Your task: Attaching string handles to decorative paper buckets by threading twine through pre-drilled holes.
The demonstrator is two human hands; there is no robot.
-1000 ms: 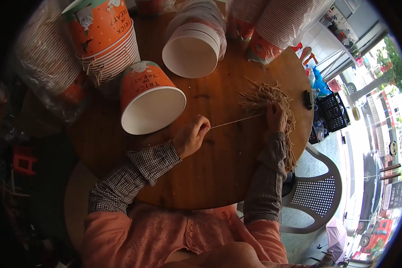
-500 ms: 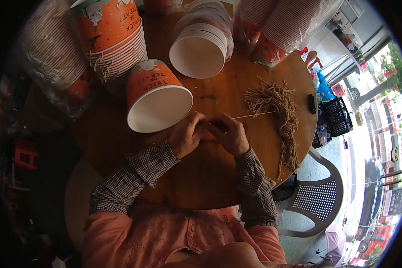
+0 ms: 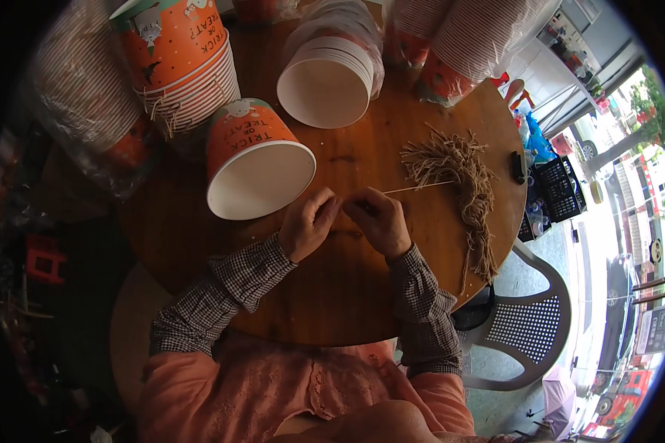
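Observation:
My left hand [image 3: 309, 224] is closed in a pinch over the middle of the wooden table, just beside the right one. What sits between its fingertips is too small to make out. Close by, my right hand [image 3: 379, 221] has its fingers bent together around a thin beige string [image 3: 420, 187]. That string runs rightward across a bundle of tan cords [image 3: 471, 193], which is knotted and frayed at its far end. To the left of my hands an orange paper bucket [image 3: 250, 136] lies tipped, its white open mouth [image 3: 261, 181] turned toward me.
Stacked orange buckets [image 3: 185, 66] with cord handles stand at the far left, beside a plastic-wrapped stack [image 3: 89, 96]. White-mouthed buckets [image 3: 325, 90] lie at the far middle. More wrapped stacks [image 3: 488, 37] are far right. A small black object [image 3: 518, 168] and a grey chair [image 3: 524, 325] are rightward.
My fingertips have shifted slightly and a small gap shows between the two hands. The string still runs from the right hand to the cords. The view has moved a little.

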